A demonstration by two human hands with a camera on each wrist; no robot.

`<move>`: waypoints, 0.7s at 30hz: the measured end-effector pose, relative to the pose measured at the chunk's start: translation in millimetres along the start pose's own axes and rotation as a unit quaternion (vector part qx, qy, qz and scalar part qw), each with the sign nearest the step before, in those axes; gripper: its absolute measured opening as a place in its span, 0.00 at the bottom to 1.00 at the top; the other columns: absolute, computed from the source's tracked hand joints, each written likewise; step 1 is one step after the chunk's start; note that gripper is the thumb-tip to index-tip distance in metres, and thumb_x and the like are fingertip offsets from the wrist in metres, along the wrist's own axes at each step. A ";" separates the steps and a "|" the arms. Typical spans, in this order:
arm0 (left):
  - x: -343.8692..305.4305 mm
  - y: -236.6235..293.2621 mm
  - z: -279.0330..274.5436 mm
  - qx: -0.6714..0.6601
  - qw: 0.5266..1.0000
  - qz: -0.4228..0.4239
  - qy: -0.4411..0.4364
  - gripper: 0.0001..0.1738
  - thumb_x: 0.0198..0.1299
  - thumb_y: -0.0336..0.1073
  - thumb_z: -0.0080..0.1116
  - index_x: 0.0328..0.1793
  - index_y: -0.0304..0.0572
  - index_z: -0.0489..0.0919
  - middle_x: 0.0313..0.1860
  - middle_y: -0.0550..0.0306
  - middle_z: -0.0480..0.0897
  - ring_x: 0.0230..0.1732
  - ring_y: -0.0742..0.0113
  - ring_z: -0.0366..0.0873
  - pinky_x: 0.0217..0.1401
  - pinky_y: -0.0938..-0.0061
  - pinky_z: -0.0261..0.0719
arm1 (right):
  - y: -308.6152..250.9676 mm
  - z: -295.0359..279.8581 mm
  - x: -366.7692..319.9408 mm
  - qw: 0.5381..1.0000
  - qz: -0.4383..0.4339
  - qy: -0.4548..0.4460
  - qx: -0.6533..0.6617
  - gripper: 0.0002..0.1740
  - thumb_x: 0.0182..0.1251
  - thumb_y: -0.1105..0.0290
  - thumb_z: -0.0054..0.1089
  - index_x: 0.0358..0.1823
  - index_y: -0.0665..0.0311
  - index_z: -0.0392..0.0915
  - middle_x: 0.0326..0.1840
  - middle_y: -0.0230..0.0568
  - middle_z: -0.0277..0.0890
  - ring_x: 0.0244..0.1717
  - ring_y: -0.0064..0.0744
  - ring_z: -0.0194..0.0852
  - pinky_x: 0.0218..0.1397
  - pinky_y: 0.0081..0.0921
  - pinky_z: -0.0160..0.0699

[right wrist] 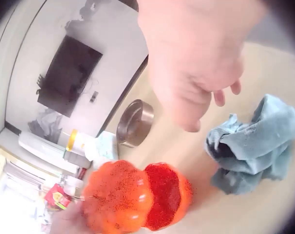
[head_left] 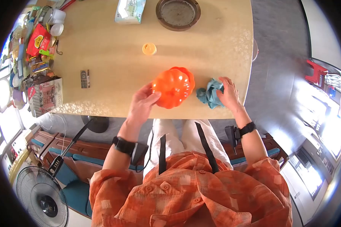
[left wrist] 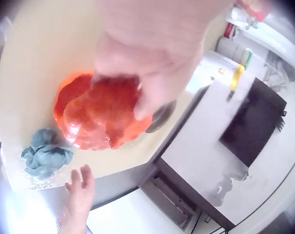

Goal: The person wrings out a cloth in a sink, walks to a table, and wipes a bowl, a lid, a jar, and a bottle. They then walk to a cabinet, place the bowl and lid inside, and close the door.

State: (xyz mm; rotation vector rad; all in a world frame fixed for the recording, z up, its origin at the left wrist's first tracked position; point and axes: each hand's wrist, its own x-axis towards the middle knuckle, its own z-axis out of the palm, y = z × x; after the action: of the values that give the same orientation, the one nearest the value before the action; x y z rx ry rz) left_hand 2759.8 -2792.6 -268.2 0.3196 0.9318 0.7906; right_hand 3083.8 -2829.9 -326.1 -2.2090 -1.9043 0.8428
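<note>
My left hand (head_left: 144, 100) holds a shiny orange pumpkin-shaped piece (head_left: 170, 90) by its left side, thumb on top. Behind it, a second orange piece with an open red inside (right wrist: 168, 197) stands on the table, partly covered by the held one. Both are ribbed like a pumpkin. To their right lies a crumpled blue-green cloth (head_left: 210, 94). At the cloth's right edge hovers my right hand (head_left: 229, 94), its fingers loosely bent with nothing between them. In the left wrist view, a gap shows between the right hand (left wrist: 80, 195) and the cloth (left wrist: 46, 155).
A small yellow cup-like object (head_left: 149, 48) stands farther back on the table (head_left: 113, 49). Behind it are a round ashtray-like dish (head_left: 178, 14) and a tissue pack (head_left: 130, 10). A remote (head_left: 85, 79) lies left, beside a cluttered row with a box (head_left: 47, 96).
</note>
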 end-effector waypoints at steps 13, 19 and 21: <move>37.2 -36.6 -1.0 -0.032 0.999 -0.040 -0.003 0.20 0.62 0.34 0.51 0.60 0.37 0.70 0.50 0.54 0.77 0.47 0.70 0.76 0.49 0.73 0.76 | -84.7 14.0 2.9 0.916 0.124 -0.180 0.336 0.21 0.64 0.62 0.53 0.55 0.64 0.68 0.37 0.32 0.78 0.31 0.19 0.76 0.25 0.17 0.73; 27.0 -36.5 8.1 0.577 0.800 0.086 0.138 0.23 0.56 0.40 0.55 0.57 0.38 0.72 0.37 0.44 0.76 0.35 0.57 0.77 0.38 0.69 0.74 | -86.5 27.7 2.0 0.957 0.080 -0.105 0.257 0.18 0.59 0.64 0.58 0.46 0.70 0.71 0.36 0.49 0.78 0.33 0.40 0.78 0.37 0.32 0.75; 28.3 -42.1 8.3 0.574 0.793 0.120 0.163 0.24 0.56 0.42 0.55 0.57 0.37 0.72 0.32 0.45 0.74 0.31 0.52 0.75 0.37 0.66 0.74 | -89.8 30.0 3.7 0.958 0.085 -0.107 0.252 0.18 0.59 0.64 0.57 0.46 0.70 0.71 0.37 0.51 0.77 0.36 0.44 0.77 0.39 0.35 0.75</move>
State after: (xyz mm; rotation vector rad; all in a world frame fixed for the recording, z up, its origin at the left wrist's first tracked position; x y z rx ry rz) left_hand 2796.0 -2800.1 -303.9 1.4258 1.6680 0.4094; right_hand 2990.9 -2815.7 -314.5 -2.0369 -1.3675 1.4582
